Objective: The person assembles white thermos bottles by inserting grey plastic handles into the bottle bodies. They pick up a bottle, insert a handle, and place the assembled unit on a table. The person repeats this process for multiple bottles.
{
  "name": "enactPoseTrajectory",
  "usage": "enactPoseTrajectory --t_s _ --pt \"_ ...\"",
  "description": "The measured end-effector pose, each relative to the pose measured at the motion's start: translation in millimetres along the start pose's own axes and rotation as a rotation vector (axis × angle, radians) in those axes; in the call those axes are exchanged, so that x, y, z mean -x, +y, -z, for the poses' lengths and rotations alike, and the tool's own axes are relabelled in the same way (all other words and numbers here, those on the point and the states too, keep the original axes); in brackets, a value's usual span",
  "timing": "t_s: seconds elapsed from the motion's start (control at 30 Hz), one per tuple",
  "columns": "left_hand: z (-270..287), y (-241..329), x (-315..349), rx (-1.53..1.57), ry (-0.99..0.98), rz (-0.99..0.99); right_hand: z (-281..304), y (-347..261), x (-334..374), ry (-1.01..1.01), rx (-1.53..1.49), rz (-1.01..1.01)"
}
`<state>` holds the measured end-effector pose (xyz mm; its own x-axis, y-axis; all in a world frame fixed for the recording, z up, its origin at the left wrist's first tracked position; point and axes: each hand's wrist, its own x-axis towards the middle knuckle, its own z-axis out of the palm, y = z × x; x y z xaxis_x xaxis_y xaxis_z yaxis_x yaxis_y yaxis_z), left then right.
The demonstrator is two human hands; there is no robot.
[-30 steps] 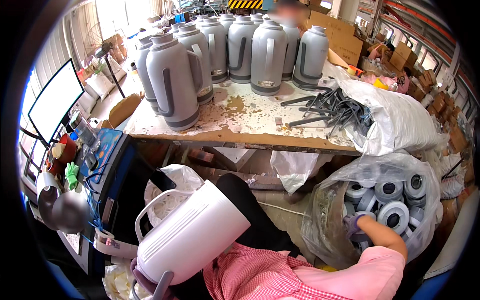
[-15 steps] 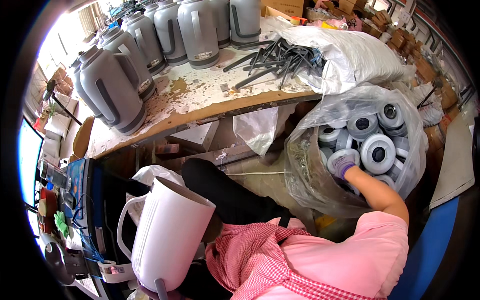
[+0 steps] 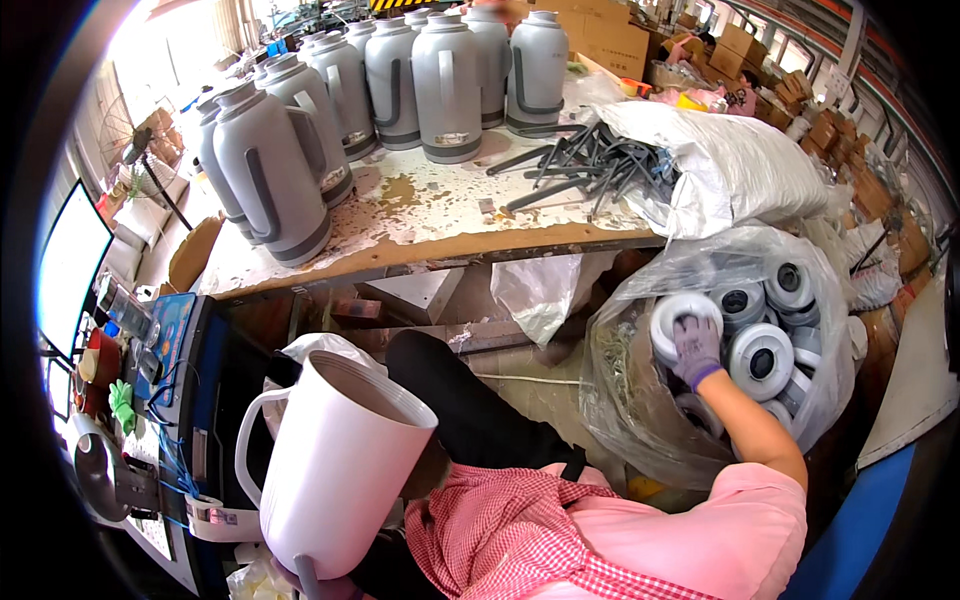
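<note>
My right hand (image 3: pixel 698 352), in a light purple glove, grips a round white ring-shaped plastic part (image 3: pixel 666 330), its fingers hooked into the opening. The part sits at the top of a pile of similar white-and-grey round parts (image 3: pixel 760 364) inside a clear plastic bag (image 3: pixel 640 440). At the lower left a white jug body (image 3: pixel 335 460) leans tilted, its wide open end facing up and right, its loop handle on the left. My left hand (image 3: pixel 342 589), gloved too, holds it by the low end; most of its fingers are hidden beneath.
Several grey jugs (image 3: pixel 447 95) stand on the worn workbench (image 3: pixel 400 215). Dark grey handle strips (image 3: pixel 600 165) lie heaped beside a white sack (image 3: pixel 730 165). On the left are a monitor (image 3: pixel 72 265), a tape roll (image 3: pixel 215 520) and cables. Cardboard boxes (image 3: pixel 600 40) are stacked behind.
My right hand has moved up within the bag, and the ring-shaped part now shows raised in its grip. The white jug body stays in my left hand. The view has shifted slightly.
</note>
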<state>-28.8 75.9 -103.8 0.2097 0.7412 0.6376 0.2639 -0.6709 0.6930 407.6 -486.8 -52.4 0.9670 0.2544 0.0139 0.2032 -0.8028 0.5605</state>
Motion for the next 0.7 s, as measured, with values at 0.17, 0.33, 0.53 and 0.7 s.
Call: enactPoseTrajectory --t_s 0.17,0.33,0.53,0.7 --pt "-1.5 1.8 0.6 0.329 0.01 0.168 19.8 -0.8 -19.9 -0.027 -0.603 -0.245" --pt "-1.7 8.7 7.6 0.347 0.08 0.277 -52.2 -29.9 -18.8 0.206 -0.874 -0.022" --pt "4.9 6.5 10.1 0.392 0.048 0.322 -27.0 -44.8 -16.2 0.295 -1.332 -0.168" --pt "5.5 3.8 4.7 0.332 0.02 0.257 -50.8 -8.5 -44.8 0.197 -2.36 -0.572"
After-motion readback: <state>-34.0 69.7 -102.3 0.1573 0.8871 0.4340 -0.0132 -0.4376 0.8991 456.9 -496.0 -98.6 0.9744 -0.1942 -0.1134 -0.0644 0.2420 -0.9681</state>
